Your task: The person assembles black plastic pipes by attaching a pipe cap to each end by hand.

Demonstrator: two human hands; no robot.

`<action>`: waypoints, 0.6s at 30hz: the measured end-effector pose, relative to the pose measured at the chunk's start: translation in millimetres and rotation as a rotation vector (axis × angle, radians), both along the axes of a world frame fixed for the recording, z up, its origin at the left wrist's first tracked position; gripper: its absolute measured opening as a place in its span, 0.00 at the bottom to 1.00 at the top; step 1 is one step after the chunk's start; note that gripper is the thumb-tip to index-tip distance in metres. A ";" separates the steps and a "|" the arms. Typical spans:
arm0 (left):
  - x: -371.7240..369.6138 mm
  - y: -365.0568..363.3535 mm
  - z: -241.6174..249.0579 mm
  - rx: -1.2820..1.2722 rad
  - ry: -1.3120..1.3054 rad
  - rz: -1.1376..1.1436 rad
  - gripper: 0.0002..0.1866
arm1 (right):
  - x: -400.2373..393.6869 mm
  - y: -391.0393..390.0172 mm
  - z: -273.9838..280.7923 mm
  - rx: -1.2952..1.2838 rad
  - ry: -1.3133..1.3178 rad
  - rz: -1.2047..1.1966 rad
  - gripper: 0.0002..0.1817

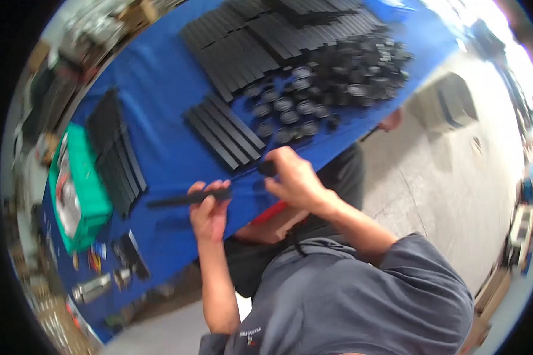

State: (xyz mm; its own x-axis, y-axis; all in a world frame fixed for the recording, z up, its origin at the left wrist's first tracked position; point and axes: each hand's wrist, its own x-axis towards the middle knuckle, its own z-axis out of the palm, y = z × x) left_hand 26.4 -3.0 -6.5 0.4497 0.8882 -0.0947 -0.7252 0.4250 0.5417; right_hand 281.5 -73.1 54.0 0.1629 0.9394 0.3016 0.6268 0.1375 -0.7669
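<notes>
Green box-shaped container (96,201), open, left of the frame: pale contents (68,198), blurred. Slim, straight black bar (170,202), left of centre: gripped in the left hand (209,216), thumb and fingers closed on its right half; the right hand (297,178) apart from it. Long axis near level, rising slightly rightward; left end towards the container. Right hand, centre: fingers curled on a small dark piece (266,168), shape unclear.
</notes>
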 end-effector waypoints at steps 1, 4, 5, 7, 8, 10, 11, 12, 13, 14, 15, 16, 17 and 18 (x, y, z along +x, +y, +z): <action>2.1 -1.3 5.1 -0.015 -0.006 -0.005 0.21 | -5.4 0.0 7.2 -0.147 0.188 0.035 0.22; 3.3 1.8 3.2 0.027 -0.022 -0.003 0.20 | -28.1 10.3 -19.9 -0.199 0.541 0.193 0.23; 6.1 1.1 3.9 0.028 -0.016 0.009 0.20 | -34.6 11.2 -24.3 -0.218 0.601 0.228 0.24; 4.3 3.1 2.7 0.035 -0.018 0.027 0.19 | -42.4 15.3 -29.2 -0.302 0.620 0.305 0.27; 5.5 3.6 1.1 0.040 -0.025 0.034 0.18 | -46.6 16.5 -29.8 -0.302 0.663 0.307 0.26; 7.6 1.4 0.7 0.042 -0.033 0.049 0.18 | -51.2 16.1 -31.3 -0.299 0.740 0.296 0.24; 8.0 1.3 1.4 0.040 -0.029 0.059 0.18 | -51.1 16.3 -32.4 -0.300 0.714 0.309 0.24; 8.2 2.0 2.6 0.037 -0.025 0.067 0.17 | -50.5 17.2 -34.0 -0.302 0.690 0.320 0.23; 8.9 0.9 4.1 0.037 -0.024 0.069 0.17 | -49.6 16.6 -34.4 -0.305 0.668 0.329 0.23; 9.7 -0.1 5.6 0.036 -0.022 0.070 0.17 | -48.7 16.0 -33.7 -0.295 0.621 0.326 0.23; 10.6 -1.0 7.0 0.036 -0.019 0.067 0.16 | -48.5 15.9 -29.9 -0.282 0.575 0.320 0.22; 11.1 -1.3 7.6 0.035 -0.003 0.064 0.16 | -48.7 16.2 -27.2 -0.267 0.531 0.313 0.22; 10.9 -1.2 8.0 0.034 0.014 0.061 0.15 | -49.2 16.4 -26.1 -0.229 0.451 0.308 0.22; 10.3 -0.8 8.7 0.033 0.032 0.057 0.15 | -50.1 16.6 -25.5 -0.191 0.371 0.303 0.22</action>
State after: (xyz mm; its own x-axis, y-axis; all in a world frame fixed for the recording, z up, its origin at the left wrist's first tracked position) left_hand 36.8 -3.8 2.2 0.3953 0.9152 -0.0783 -0.7298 0.3647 0.5783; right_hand 231.4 -56.4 28.5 -0.0614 0.9937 0.0936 0.2613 0.1065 -0.9594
